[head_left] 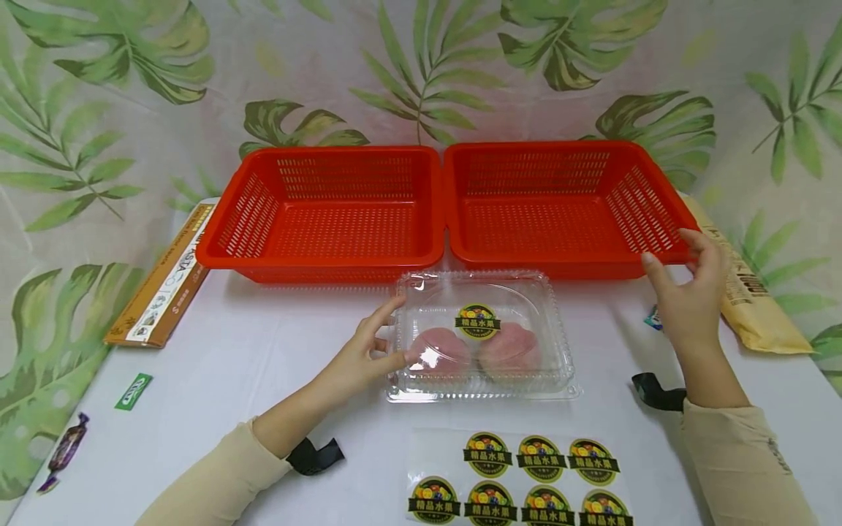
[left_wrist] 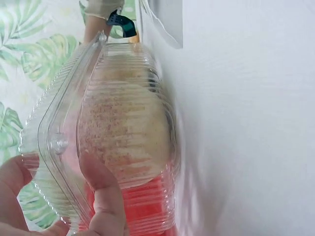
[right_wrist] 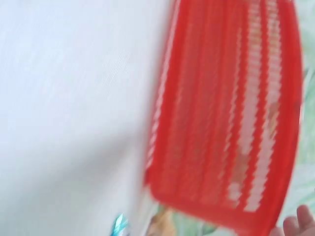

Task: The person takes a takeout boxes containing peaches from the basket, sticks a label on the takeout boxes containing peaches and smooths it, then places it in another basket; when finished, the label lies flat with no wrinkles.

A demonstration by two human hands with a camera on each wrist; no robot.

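Observation:
A clear plastic clamshell box (head_left: 434, 292) stands closed in the middle, with a round gold-and-black fruit sticker (head_left: 478, 322) on its lid. Inside lie two pink-and-cream peaches (head_left: 509, 351). My left hand (head_left: 351, 369) grips the box by its left side; in the left wrist view its thumb (left_wrist: 101, 177) presses the wall below the rim while the other fingers reach over the lid. Over the front right corner of the right red basket (head_left: 546, 257), my right hand (head_left: 697, 299) hovers with thumb and fingers spread, holding nothing. Its fingertips (right_wrist: 305, 219) show at the right wrist view's lower corner.
A left red basket (head_left: 329, 263) adjoins the right one behind the box. A sheet of similar stickers (head_left: 516, 486) lies in front. At left are a pasta box (head_left: 161, 281), a green packet (head_left: 134, 391) and a purple-wrapped candy (head_left: 66, 453); at right, a tan bag (head_left: 756, 307).

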